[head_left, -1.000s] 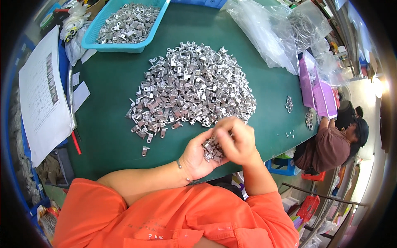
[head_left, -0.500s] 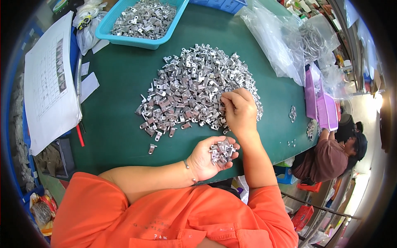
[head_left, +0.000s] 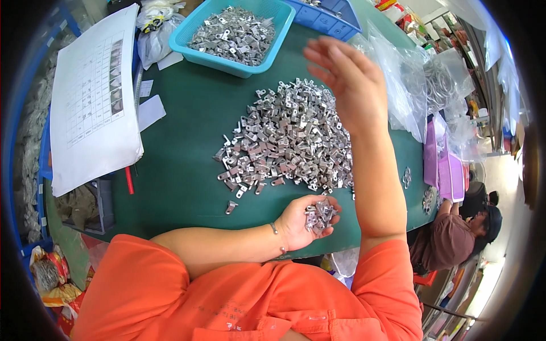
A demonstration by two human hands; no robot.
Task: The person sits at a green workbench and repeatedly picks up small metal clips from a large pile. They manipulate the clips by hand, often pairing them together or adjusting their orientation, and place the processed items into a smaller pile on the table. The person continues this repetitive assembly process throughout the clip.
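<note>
A broad pile of small silver metal brackets [head_left: 290, 136], bent and with holes in them, lies on the green tabletop [head_left: 182, 199]. Close to the near edge, my left hand [head_left: 294, 226] is cupped palm up around a handful of the same brackets [head_left: 321, 216]. My right hand [head_left: 359, 82] is raised above the far right side of the pile, its fingers stretched out and slightly blurred; I see nothing in it. It is nearest to a blue bin [head_left: 327, 23]. One loose bracket [head_left: 231, 208] lies apart, left of my left hand.
At the far side stands a turquoise basket [head_left: 247, 69] filled with brackets. Printed sheets [head_left: 94, 108] and a red pen [head_left: 129, 181] are on the left. Clear plastic bags [head_left: 401, 85], purple trays [head_left: 451, 173] and metal rings [head_left: 429, 199] lie rightward. Another person [head_left: 449, 241] sits at the right.
My right hand has left the pile, moving up and away toward the blue bin, and its fingers have opened. My left hand still cups its brackets. The whole view has shifted slightly.
</note>
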